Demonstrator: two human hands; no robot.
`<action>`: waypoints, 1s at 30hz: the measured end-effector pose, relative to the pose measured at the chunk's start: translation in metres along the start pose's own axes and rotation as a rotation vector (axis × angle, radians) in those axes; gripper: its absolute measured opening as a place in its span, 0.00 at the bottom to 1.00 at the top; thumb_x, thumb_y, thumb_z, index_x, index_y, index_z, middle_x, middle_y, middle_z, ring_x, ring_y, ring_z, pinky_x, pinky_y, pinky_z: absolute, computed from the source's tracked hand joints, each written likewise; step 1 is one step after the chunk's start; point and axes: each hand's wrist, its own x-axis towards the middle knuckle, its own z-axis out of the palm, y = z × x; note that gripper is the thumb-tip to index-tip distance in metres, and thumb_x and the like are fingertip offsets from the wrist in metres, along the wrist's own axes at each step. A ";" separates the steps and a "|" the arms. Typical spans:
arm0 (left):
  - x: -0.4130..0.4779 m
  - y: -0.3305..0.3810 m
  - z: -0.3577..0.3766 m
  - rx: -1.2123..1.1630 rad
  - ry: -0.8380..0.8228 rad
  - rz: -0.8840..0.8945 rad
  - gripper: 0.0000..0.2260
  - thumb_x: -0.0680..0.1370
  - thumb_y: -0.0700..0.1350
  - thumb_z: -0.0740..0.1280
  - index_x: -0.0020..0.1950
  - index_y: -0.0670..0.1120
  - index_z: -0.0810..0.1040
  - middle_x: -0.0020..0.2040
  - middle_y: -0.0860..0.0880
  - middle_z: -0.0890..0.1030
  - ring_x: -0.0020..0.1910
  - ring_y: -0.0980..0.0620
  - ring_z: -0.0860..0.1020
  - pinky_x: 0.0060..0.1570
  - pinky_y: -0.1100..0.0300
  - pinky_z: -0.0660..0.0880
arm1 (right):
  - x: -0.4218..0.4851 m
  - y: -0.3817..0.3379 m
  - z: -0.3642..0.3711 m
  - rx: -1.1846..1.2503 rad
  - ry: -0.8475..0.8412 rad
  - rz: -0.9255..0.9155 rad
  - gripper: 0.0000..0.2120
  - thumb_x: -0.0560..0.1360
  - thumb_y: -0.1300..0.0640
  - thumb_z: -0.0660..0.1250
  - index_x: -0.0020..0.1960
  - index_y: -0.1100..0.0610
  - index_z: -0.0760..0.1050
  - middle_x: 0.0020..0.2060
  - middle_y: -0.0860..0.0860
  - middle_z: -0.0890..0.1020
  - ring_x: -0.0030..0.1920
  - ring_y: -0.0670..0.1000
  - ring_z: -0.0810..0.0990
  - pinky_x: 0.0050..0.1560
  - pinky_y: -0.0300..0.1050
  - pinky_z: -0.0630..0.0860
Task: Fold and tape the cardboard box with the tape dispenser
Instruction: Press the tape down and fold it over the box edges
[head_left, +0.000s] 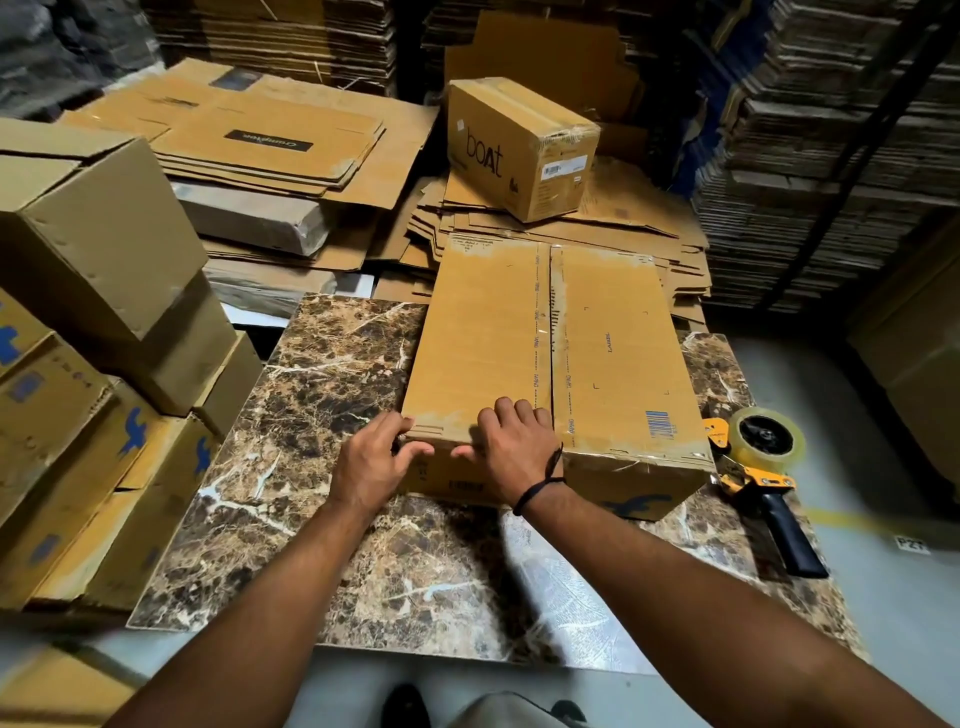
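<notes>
A long brown cardboard box (613, 353) lies on the marble-patterned table (332, 405), its two top flaps folded shut and meeting along a lengthwise seam. My left hand (376, 457) grips the box's near left corner, fingers curled on the flap edge. My right hand (511, 447) presses flat on the left flap at the near edge, thumb down the front face. A yellow tape dispenser (763, 467) with a clear tape roll and black handle lies on the table just right of the box, untouched.
Stacked closed boxes (98, 332) stand along the left edge of the table. Flattened cartons (270, 140) and a sealed "boat" box (519, 145) lie behind. Tall piles of flat cardboard (831, 130) rise at the right. Grey floor (883, 545) shows beyond the table.
</notes>
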 end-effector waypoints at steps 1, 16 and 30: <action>0.000 0.000 -0.002 0.030 -0.001 0.002 0.21 0.71 0.61 0.65 0.47 0.43 0.75 0.44 0.46 0.81 0.33 0.50 0.78 0.29 0.58 0.78 | 0.000 0.001 0.001 0.024 -0.018 -0.017 0.24 0.68 0.33 0.66 0.45 0.56 0.76 0.43 0.54 0.79 0.44 0.57 0.77 0.44 0.51 0.73; 0.015 0.033 0.030 0.315 -0.091 0.290 0.27 0.75 0.66 0.57 0.58 0.47 0.79 0.60 0.48 0.80 0.61 0.45 0.76 0.62 0.44 0.70 | -0.031 0.049 0.007 -0.018 0.111 0.100 0.22 0.73 0.35 0.57 0.42 0.53 0.75 0.40 0.54 0.79 0.41 0.56 0.77 0.42 0.48 0.72; 0.014 0.045 0.030 0.356 -0.161 0.180 0.30 0.72 0.69 0.56 0.56 0.47 0.80 0.61 0.50 0.79 0.62 0.45 0.75 0.63 0.45 0.69 | -0.032 0.051 0.009 0.030 0.089 0.082 0.18 0.73 0.39 0.58 0.40 0.54 0.74 0.41 0.53 0.79 0.41 0.56 0.77 0.43 0.48 0.65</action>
